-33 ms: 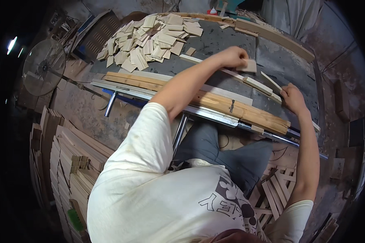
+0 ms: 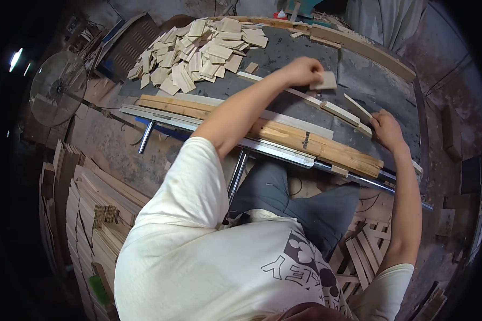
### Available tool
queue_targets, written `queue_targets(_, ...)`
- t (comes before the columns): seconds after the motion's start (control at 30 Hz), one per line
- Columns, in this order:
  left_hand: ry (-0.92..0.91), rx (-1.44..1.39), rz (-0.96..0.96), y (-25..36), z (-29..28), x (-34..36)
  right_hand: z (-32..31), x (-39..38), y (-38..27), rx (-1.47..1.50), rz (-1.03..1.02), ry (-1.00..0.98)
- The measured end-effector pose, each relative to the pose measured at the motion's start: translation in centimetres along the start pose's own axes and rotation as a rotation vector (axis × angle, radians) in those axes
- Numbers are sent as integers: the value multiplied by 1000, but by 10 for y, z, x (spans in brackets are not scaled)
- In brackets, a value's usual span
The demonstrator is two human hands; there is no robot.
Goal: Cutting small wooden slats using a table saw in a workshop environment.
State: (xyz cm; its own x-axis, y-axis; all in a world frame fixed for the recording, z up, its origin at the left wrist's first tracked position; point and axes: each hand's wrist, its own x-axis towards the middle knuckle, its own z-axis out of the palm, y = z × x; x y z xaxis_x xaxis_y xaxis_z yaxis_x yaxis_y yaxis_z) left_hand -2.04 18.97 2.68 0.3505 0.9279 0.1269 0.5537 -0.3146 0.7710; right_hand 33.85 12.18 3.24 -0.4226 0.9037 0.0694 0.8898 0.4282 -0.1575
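Note:
My left hand (image 2: 305, 72) reaches over the dark work table (image 2: 262, 53), closed on a small, pale square wooden piece (image 2: 325, 80). Toward the right end of the table my right hand (image 2: 384, 124) grips a thin light wood strip (image 2: 356, 106), which angles up and left from my fingers. Between my hands lie long pale narrow rails (image 2: 338, 113), the farther part running left under my left forearm. A large heap of small flat wood pieces (image 2: 203, 51) covers the table's back left, and one small loose block (image 2: 251, 68) lies below the heap.
Wider planks (image 2: 284, 132) lie along the near edge on a metal rail (image 2: 276, 152). A long board (image 2: 375, 53) edges the back. At left stand a fan (image 2: 59, 88) and a metal machine (image 2: 123, 45). Stacked boards (image 2: 91, 214) are at lower left, slats (image 2: 364, 246) at lower right.
My left hand has shifted slightly up and to the left, with the small piece moving along with it. My right hand and its strip look unchanged.

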Motion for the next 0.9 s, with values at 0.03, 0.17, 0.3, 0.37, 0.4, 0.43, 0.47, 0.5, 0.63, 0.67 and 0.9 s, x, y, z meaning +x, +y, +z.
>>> queue_targets(0.03, 77, -26, 8, -7, -14, -5, 1, 1, 0, -20, -10, -13)
queue_targets(0.17, 505, -154, -257, -57, -79, -41, 11, -7, -14, -123, 98, 58)
queue_targets(0.3, 778, -179, -319, -137, -173, -92, 22, 14, -6, 42, -12, 105)
queue_targets(0.37, 1041, 252, -342, -169, -195, -116, 24, 28, -9, 155, -81, 71)
queue_targets(0.4, 1011, 371, -352, -145, -159, -98, 30, 16, 12, 161, -15, 26)
queue_targets(0.43, 977, 500, -290, -146, -160, -104, 33, 19, 15, 190, -9, -5)
queue_targets(0.47, 933, 522, -236, -145, -157, -108, 37, 23, 12, 202, -14, 6)
queue_targets(0.5, 900, 713, -121, -141, -146, -113, 41, 27, 6, 210, -13, 15)
queue_targets(0.63, 599, 432, -100, -78, -96, -127, 53, 40, -29, 135, -63, 128)
queue_targets(0.67, 469, 443, -39, -69, -84, -127, 52, 42, -41, 133, -59, 119)
queue_targets(0.9, 153, 505, 402, -33, 6, -72, 56, 34, -63, -2, 64, 55)
